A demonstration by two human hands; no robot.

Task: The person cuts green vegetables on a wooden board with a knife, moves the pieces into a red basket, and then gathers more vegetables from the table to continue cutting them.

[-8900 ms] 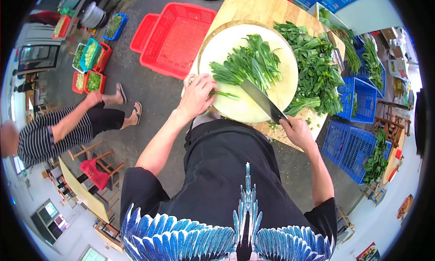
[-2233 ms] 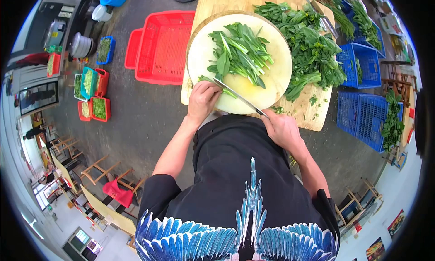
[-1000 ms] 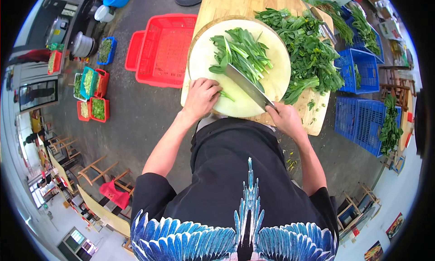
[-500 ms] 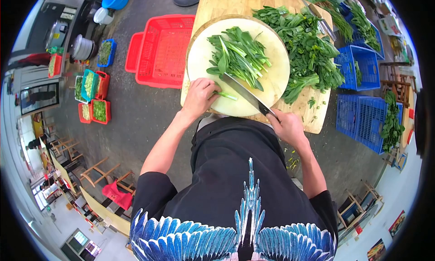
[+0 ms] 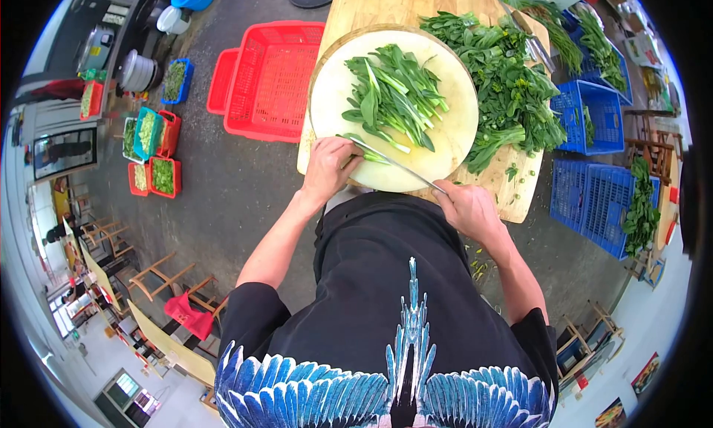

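Note:
A round cutting board (image 5: 332,79) lies on the wooden table (image 5: 375,3). My left hand (image 5: 333,163) is closed on a green leafy stalk (image 5: 376,157) at the board's near left edge. My right hand (image 5: 468,207) grips the handle of a kitchen knife (image 5: 405,168), mostly hidden by my fingers. Its blade is seen nearly edge-on, reaching across the stalk to my left fingertips. Cut leafy greens (image 5: 394,94) form a pile on the board beyond the blade. Uncut leafy greens (image 5: 512,94) are heaped on the table right of the board.
A red plastic basket (image 5: 236,94) stands left of the table. Blue crates (image 5: 590,198) are at the right. More metal blades (image 5: 536,46) lie by the far right table edge. Small baskets of cut vegetables (image 5: 163,177) sit on the floor further left.
The knife has moved left and turned nearly edge-on, from beside the pile to the stalk. A cut piece now lies at the pile's near edge. My left hand still holds the stalk.

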